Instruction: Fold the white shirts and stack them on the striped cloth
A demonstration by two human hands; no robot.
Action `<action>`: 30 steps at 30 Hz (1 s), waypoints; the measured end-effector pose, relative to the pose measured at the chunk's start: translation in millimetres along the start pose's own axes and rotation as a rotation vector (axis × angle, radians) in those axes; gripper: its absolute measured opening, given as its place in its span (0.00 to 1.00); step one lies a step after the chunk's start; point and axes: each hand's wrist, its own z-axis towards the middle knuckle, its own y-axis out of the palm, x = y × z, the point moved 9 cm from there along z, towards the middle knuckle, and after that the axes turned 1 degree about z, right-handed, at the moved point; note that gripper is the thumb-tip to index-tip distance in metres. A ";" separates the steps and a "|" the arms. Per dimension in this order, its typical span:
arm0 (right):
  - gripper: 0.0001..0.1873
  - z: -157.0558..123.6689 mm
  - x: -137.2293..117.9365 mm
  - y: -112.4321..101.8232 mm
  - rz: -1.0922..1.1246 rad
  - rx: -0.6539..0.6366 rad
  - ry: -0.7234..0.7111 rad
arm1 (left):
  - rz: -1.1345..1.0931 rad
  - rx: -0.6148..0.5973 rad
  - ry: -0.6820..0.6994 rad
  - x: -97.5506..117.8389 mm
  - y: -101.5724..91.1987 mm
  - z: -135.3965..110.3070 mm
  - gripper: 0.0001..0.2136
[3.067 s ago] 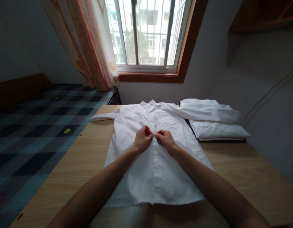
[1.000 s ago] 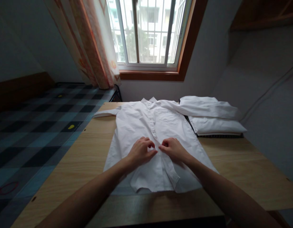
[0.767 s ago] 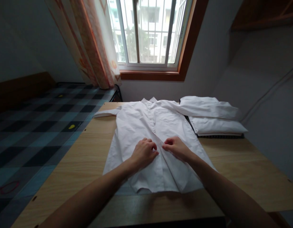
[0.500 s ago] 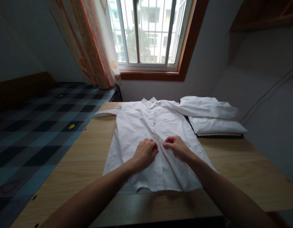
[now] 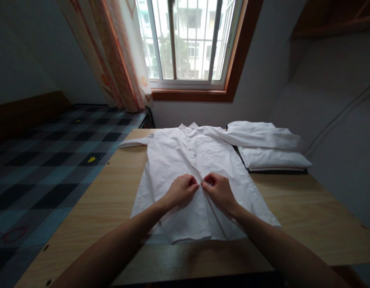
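Shirt pinched at the open front between finger and thumb of left hand and right hand; spread on table, collar toward 12 o'clock. At 2 o'clock, folded clothes in the way, one sleeve draped over them. At 9, checked bed; at 11, curtain; at 12, window.

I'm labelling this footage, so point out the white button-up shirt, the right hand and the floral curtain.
White button-up shirt [image 5: 210,162], head view: front below the pocket.
Right hand [image 5: 221,193], head view: its back.
Floral curtain [image 5: 113,52], head view: middle folds.
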 end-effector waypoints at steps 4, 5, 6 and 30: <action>0.04 -2.3 -3.7 8.1 -0.043 -0.075 -0.018 | 0.032 0.024 -0.012 2.0 0.6 -1.3 0.07; 0.04 -2.3 -2.9 9.6 -0.054 -0.087 -0.016 | 0.013 0.024 -0.024 1.2 1.3 -1.0 0.07; 0.04 -2.3 -1.9 10.5 -0.064 -0.091 -0.012 | -0.015 0.019 -0.039 -0.3 2.3 -0.4 0.07; 0.12 -2.1 40.7 39.8 0.552 -0.317 0.337 | -0.263 -0.036 -0.135 -13.4 1.8 2.2 0.11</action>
